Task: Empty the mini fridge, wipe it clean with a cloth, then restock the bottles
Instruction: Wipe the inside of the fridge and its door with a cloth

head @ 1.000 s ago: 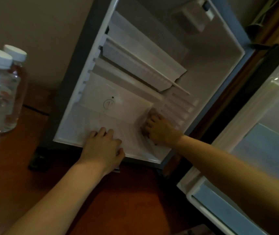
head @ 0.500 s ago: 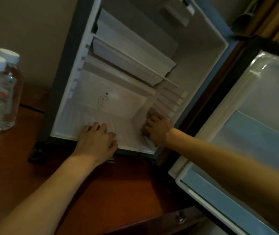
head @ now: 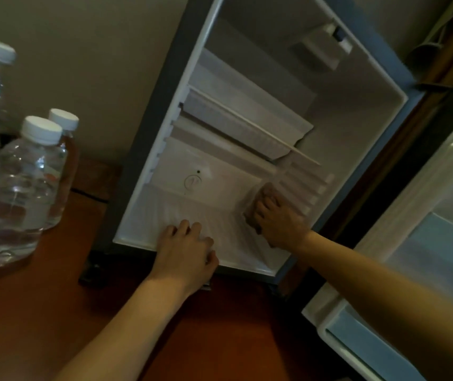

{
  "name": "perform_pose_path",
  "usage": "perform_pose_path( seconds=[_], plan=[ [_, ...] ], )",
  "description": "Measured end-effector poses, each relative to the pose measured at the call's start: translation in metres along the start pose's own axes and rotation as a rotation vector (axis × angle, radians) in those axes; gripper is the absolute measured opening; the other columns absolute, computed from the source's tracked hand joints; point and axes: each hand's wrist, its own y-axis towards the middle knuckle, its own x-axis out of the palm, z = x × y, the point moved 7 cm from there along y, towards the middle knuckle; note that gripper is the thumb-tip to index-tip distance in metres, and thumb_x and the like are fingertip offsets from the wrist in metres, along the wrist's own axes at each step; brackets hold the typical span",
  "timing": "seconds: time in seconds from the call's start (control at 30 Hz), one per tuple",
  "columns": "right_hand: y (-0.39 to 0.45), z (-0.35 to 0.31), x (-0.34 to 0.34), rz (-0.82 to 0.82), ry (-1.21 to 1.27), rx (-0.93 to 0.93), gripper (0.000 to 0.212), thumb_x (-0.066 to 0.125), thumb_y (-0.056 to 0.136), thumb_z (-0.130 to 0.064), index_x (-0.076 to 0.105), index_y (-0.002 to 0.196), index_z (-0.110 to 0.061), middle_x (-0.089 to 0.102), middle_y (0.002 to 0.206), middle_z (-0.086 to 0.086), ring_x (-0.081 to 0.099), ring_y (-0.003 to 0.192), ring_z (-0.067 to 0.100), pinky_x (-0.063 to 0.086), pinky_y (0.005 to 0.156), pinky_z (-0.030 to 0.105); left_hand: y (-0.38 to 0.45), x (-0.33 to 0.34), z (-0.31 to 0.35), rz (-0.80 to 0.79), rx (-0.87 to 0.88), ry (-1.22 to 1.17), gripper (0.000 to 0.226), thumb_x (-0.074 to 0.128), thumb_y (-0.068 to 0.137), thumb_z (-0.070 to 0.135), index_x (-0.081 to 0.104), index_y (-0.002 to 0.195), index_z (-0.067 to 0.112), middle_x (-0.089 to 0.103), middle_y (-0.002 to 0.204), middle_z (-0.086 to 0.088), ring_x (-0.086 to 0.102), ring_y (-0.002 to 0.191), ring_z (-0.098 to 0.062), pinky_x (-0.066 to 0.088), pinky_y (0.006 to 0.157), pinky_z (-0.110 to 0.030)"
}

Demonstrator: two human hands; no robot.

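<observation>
The mini fridge (head: 357, 149) stands open with no bottles inside. My right hand (head: 280, 224) is deep in its bottom right corner, pressing a brownish cloth (head: 264, 193) against the inner wall, fingers curled over it. My left hand (head: 187, 248) rests on the front edge of the fridge floor, fingers bent over the lip. Several clear water bottles (head: 19, 188) with white caps stand on the wooden surface to the left of the fridge.
The fridge door (head: 426, 243) hangs open on the right, with its shelf rail low at the right. One white shelf (head: 247, 125) sits in the upper part of the fridge. The reddish wooden surface (head: 55, 312) runs under my arms.
The view has shifted right and down, bringing more bottles into sight on the left. My right hand has moved the cloth slightly up the corner. The left hand stays on the fridge edge.
</observation>
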Motion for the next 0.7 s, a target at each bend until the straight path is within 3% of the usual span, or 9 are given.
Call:
perform_pose_path(
  seconds=[0.1, 0.23, 0.33, 0.4, 0.47, 0.57, 0.63, 0.7],
  plan=[
    [0.022, 0.003, -0.005, 0.044, -0.074, 0.012, 0.053, 0.053, 0.093, -0.046, 0.056, 0.135, -0.015, 0.054, 0.135, 0.017, 0.044, 0.126, 0.040, 0.021, 0.115, 0.059, 0.002, 0.001, 0.000, -0.006, -0.004, 0.025, 0.043, 0.032, 0.102, 0.045, 0.059, 0.129, 0.028, 0.049, 0.129, -0.002, 0.039, 0.123, -0.024, 0.034, 0.100, -0.041],
    [0.042, 0.006, 0.001, -0.016, -0.181, -0.030, 0.062, 0.066, 0.078, -0.054, 0.063, 0.126, -0.017, 0.062, 0.119, 0.015, 0.049, 0.115, 0.038, 0.018, 0.113, 0.062, 0.005, 0.000, 0.002, 0.024, -0.008, 0.058, 0.041, 0.032, 0.101, 0.044, 0.061, 0.123, 0.026, 0.052, 0.125, -0.002, 0.041, 0.121, -0.025, 0.034, 0.097, -0.042],
    [0.035, 0.006, 0.004, 0.006, -0.142, -0.051, 0.057, 0.076, 0.068, -0.054, 0.073, 0.111, -0.017, 0.068, 0.105, 0.014, 0.056, 0.103, 0.036, 0.022, 0.112, 0.060, 0.004, 0.001, 0.002, 0.035, 0.000, 0.065, 0.041, 0.033, 0.100, 0.044, 0.064, 0.119, 0.027, 0.055, 0.121, 0.000, 0.045, 0.117, -0.024, 0.036, 0.094, -0.040],
    [0.024, 0.009, 0.000, 0.073, -0.015, -0.038, 0.049, 0.084, 0.060, -0.051, 0.077, 0.096, -0.019, 0.070, 0.097, 0.012, 0.062, 0.094, 0.034, 0.037, 0.106, 0.053, 0.003, 0.001, 0.002, 0.036, -0.005, 0.076, 0.041, 0.033, 0.099, 0.045, 0.064, 0.120, 0.029, 0.056, 0.120, 0.001, 0.046, 0.116, -0.023, 0.037, 0.092, -0.039],
    [0.004, 0.011, -0.007, 0.062, 0.035, -0.045, 0.051, 0.083, 0.064, -0.050, 0.076, 0.103, -0.019, 0.069, 0.106, 0.013, 0.061, 0.101, 0.034, 0.040, 0.106, 0.052, 0.002, 0.001, 0.002, 0.031, -0.005, 0.075, 0.042, 0.033, 0.099, 0.046, 0.064, 0.123, 0.030, 0.057, 0.121, 0.002, 0.047, 0.116, -0.023, 0.038, 0.092, -0.038],
    [-0.023, 0.013, -0.011, 0.049, 0.053, -0.056, 0.057, 0.060, 0.091, -0.050, 0.051, 0.140, -0.021, 0.045, 0.144, 0.013, 0.042, 0.129, 0.035, 0.026, 0.114, 0.048, 0.001, 0.002, 0.001, 0.032, 0.002, 0.070, 0.043, 0.034, 0.100, 0.046, 0.065, 0.125, 0.031, 0.058, 0.124, 0.000, 0.048, 0.117, -0.025, 0.039, 0.093, -0.039],
    [-0.041, 0.017, -0.017, 0.022, 0.072, -0.040, 0.056, 0.048, 0.098, -0.046, 0.040, 0.146, -0.020, 0.034, 0.152, 0.012, 0.033, 0.136, 0.033, 0.026, 0.115, 0.046, 0.000, 0.002, 0.000, 0.037, 0.002, 0.049, 0.042, 0.037, 0.099, 0.045, 0.067, 0.125, 0.030, 0.060, 0.123, -0.001, 0.049, 0.118, -0.026, 0.039, 0.094, -0.040],
    [-0.052, 0.015, -0.019, 0.032, 0.114, -0.043, 0.051, 0.045, 0.099, -0.041, 0.042, 0.144, -0.018, 0.035, 0.151, 0.012, 0.033, 0.136, 0.032, 0.024, 0.115, 0.046, -0.002, 0.003, -0.001, 0.036, -0.002, 0.035, 0.041, 0.039, 0.099, 0.045, 0.067, 0.126, 0.029, 0.061, 0.123, -0.002, 0.048, 0.119, -0.027, 0.038, 0.095, -0.041]
  ],
)
